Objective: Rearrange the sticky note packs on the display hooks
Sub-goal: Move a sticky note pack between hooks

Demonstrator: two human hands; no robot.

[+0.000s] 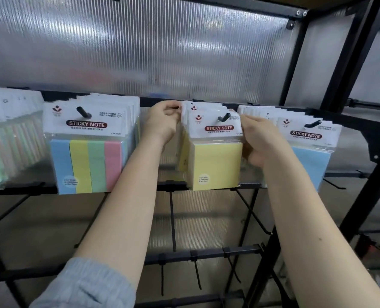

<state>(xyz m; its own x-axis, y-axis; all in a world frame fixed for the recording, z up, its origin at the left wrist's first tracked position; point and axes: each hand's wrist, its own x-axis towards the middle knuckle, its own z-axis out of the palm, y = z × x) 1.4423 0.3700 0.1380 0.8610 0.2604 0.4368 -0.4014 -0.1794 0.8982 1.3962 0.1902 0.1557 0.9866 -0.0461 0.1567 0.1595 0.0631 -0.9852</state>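
A row of yellow sticky note packs (216, 152) hangs on a black hook (223, 117) at the centre. My left hand (162, 123) pinches the top left edge of these packs. My right hand (256, 138) grips their right side, fingers curled behind the header card. Left of them hangs a stack of four-colour striped packs (85, 161) on its own hook (83, 112). On the right hang blue packs (306, 161) on a third hook (313, 124).
Pastel packs (9, 138) hang at the far left. Bare black hooks and rails (173, 223) fill the rack below. A ribbed translucent panel (140, 45) backs the rack, and black frame posts (353, 63) stand at the right.
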